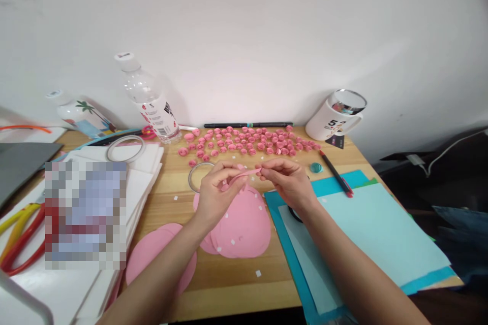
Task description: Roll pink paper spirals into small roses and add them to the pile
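A thin pink paper strip (250, 172) stretches between my two hands above the table. My left hand (220, 188) pinches its left part, where the paper looks wider and partly curled. The fingertips of my right hand (284, 179) close on the strip's right end. Right below lie pink paper rounds (244, 228), stacked and overlapping, with small white paper bits scattered on them. More pink paper circles (152, 251) lie partly under my left forearm. Beyond the hands, many small rolled pink paper flowers (247, 142) are spread in front of the wall.
A roll of tape (195, 179) lies by my left hand. Plastic bottle (152, 101), black pen (247, 125) and white mug (333, 117) stand or lie along the wall. Blue paper sheets (366, 233) lie right, with a pen (335, 172). White papers and red-yellow scissors (28, 238) are left.
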A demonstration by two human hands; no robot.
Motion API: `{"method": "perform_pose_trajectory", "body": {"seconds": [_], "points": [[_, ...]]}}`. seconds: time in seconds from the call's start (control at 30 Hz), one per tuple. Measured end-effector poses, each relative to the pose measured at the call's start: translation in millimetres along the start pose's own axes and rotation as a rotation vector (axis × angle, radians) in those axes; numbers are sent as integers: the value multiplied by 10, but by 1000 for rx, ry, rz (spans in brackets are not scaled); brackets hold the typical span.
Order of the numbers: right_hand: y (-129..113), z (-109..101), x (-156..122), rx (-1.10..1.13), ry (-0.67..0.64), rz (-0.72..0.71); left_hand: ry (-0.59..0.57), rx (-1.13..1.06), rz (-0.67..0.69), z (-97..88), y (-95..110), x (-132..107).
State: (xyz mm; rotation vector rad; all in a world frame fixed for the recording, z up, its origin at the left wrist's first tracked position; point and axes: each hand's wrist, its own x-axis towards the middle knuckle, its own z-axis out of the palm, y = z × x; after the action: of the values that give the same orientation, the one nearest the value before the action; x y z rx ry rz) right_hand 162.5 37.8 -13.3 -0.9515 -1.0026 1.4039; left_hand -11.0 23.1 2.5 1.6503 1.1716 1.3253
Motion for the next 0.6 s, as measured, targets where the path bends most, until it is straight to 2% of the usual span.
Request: {"method": "perform_pose_trajectory", "body": {"seconds": [0.1,0.23,0.3,0.4,0.6], "points": [[17,-4,1,-13,11,-17,-26,-33,-41,7,-10,-19],[46,-4,10,-13,-3,-14,-88,-42,-237,21,0,-28],[54,0,11,-19,-13,-2,-108,-80,-293,26,13,-23],[61,-1,13,-40,-6,20,-119,-119,-338,34,21,-16],[82,-37,37,-72,-2,73,-81,-63,-370,46,25,-20]]}}
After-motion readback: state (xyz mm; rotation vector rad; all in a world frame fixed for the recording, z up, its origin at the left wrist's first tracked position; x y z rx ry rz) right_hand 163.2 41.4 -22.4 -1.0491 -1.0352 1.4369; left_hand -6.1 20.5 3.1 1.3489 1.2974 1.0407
